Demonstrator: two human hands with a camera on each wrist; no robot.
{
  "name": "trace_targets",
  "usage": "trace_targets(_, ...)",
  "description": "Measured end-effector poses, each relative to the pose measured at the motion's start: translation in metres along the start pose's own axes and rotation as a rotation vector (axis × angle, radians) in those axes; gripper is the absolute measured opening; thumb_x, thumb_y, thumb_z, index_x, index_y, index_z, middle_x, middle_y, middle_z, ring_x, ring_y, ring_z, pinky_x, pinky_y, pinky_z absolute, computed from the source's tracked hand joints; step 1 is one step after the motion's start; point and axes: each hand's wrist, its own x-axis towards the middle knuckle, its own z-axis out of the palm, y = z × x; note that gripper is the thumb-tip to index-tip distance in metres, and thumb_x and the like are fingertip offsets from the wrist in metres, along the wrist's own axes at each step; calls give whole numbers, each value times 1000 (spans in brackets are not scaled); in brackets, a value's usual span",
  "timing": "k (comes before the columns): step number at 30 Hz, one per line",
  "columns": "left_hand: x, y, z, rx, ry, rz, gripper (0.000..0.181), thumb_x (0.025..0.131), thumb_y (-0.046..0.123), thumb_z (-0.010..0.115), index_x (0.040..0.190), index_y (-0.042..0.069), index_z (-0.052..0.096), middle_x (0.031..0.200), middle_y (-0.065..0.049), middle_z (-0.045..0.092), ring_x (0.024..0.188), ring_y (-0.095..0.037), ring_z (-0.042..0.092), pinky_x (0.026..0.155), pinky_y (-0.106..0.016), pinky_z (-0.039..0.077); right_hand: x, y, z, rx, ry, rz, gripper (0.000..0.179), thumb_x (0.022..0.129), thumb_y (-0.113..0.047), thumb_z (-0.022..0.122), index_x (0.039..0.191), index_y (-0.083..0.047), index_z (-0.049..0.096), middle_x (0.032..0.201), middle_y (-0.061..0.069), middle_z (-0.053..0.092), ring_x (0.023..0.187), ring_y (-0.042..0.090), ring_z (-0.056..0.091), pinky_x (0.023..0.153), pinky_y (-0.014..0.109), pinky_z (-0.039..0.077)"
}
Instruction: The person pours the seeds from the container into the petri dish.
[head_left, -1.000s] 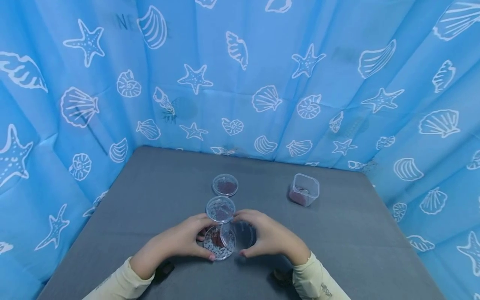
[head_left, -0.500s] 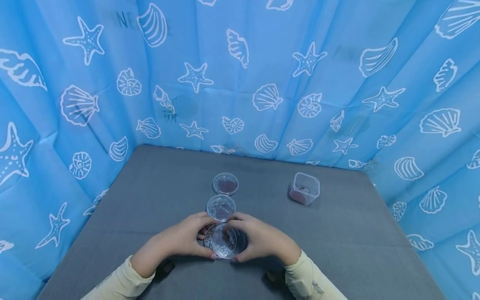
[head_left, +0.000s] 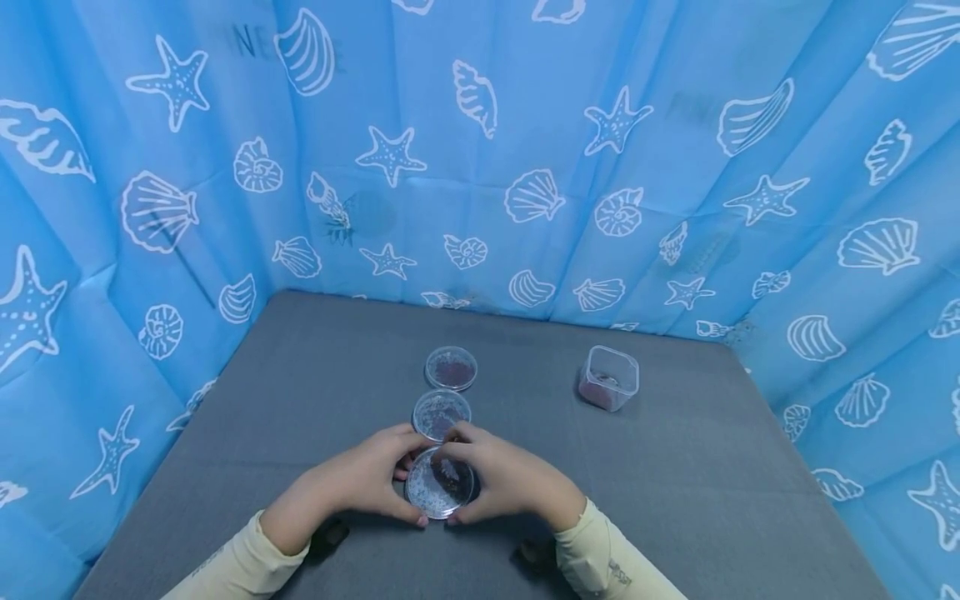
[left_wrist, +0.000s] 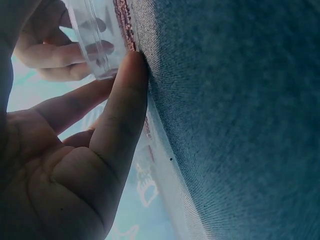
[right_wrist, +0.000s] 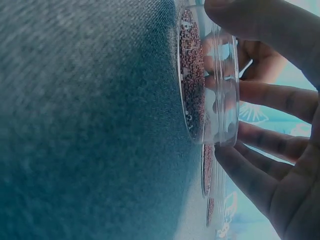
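The nearest petri dish [head_left: 429, 492] rests on the table between both hands, a layer of reddish-brown grains in it and its clear lid [right_wrist: 230, 85] over the top. My left hand [head_left: 372, 475] holds the dish from the left, thumb low at the near side, fingers at the far side. In the left wrist view, the thumb lies against the base near the cloth. From the right, my right hand [head_left: 504, 477] grips the lid's rim between thumb and fingers. Two more covered petri dishes stand behind it in a line, a middle dish [head_left: 442, 415] and a far dish [head_left: 451, 367].
An open clear plastic tub [head_left: 609, 379] with reddish contents stands at the back right. Grey cloth [head_left: 712, 467] covers the table. A blue curtain [head_left: 480, 150] with white shell prints rises behind the table and along its sides.
My right hand has moved left with the lid, which was tilted beside the dish and now lies flat over it. The left hand has stayed at the dish.
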Motion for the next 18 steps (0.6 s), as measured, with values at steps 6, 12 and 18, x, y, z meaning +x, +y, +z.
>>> trace_targets(6,0,-1,0,-2,-7,4,93,72,43,99,150,14,57,128,0,56,108,-14,57,88,-18,61,2,1,4,-22,-7,-3,68,78,-35,96,136,-15,67,132,1,55,113,12,60,99,20,55)
trace_targets(12,-1,-4,-1,-39,-11,11,93,72,41,99,151,14,57,127,-3,56,108,-16,57,90,-19,61,3,3,6,-25,-12,-15,67,81,-39,94,137,-15,66,133,3,56,114,11,59,99,20,55)
trace_targets(18,-4,-6,-6,-46,-23,25,93,74,45,97,151,10,58,122,-5,58,103,-16,60,86,-21,62,-8,3,-7,-24,22,56,63,90,-45,85,142,-17,65,145,4,56,129,13,58,110,34,55)
